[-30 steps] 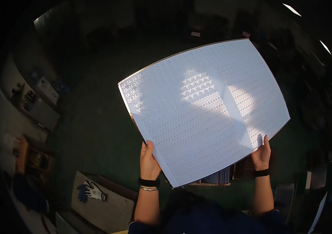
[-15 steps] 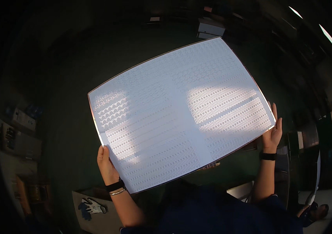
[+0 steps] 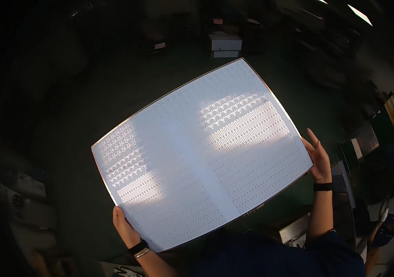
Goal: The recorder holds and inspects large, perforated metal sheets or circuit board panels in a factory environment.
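Observation:
A large, flat, pale blue patterned sheet (image 3: 183,134) with thin shiny edges spans the middle of the view, tilted so its right side lies farther up. Rows of small loops and rings cover it, with a plain band between two halves. Bright reflections light patches on both sides. My left hand (image 3: 125,226) grips the lower left edge, thumb on top and the other fingers hidden beneath. At the right edge, my right hand (image 3: 318,159) holds the sheet near its lower corner. Some of its fingers stick up past the edge.
A white box-like cabinet (image 3: 225,44) stands beyond the sheet on the dark green floor. Another person (image 3: 386,231) is at the lower right. Shelving (image 3: 26,207) lines the left side, and a glove (image 3: 125,271) lies at the bottom edge.
The sheet and both hands have shifted down and slightly left in the view. Reflections have slid across the pattern. The surroundings have turned in view, and more of the other person shows.

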### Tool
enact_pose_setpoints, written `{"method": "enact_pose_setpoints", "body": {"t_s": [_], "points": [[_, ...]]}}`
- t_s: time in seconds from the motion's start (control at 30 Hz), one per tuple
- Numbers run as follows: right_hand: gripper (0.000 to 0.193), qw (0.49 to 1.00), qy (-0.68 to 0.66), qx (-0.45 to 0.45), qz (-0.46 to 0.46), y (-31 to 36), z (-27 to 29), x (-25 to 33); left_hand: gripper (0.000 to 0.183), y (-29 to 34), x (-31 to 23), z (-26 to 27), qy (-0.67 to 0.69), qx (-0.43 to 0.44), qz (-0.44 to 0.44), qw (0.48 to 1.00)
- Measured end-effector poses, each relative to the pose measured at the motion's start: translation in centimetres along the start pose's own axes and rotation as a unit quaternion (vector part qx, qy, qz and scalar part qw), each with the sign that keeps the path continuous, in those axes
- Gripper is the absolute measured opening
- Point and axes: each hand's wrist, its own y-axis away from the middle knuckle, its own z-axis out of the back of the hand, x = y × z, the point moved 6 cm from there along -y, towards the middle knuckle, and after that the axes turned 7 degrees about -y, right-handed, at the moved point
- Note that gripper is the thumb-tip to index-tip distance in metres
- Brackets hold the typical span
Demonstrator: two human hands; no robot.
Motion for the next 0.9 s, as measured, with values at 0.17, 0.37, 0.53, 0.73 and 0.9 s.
{"method": "enact_pose_setpoints", "body": {"t_s": [0.17, 0.37, 0.53, 0.73, 0.9], "points": [[0.043, 0.964, 0.219, 0.014, -0.148, -0.3, 0.4, 1.6, 0.029, 0.4, -0.8, -0.5, -0.013, 0.005, -0.039, 0.999], [0.035, 0.976, 0.208, -0.035, 0.063, -1.2, -0.2, 1.8, 0.028, 1.3, -3.7, -2.5, -0.009, 0.069, -0.067, 0.995], [0.034, 0.975, 0.188, -0.080, 0.093, 0.4, 3.4, 1.5, 0.027, 2.6, -6.1, -4.3, 0.022, 0.076, -0.076, 0.994], [0.034, 0.976, 0.160, -0.084, 0.119, 1.8, 3.9, 1.6, 0.026, 2.4, -6.1, -4.3, 0.042, 0.091, -0.091, 0.991], [0.030, 0.974, 0.095, -0.109, 0.173, -0.1, 5.4, 3.2, 0.018, 1.3, -6.2, -5.6, 0.008, 0.160, -0.140, 0.977]]}}
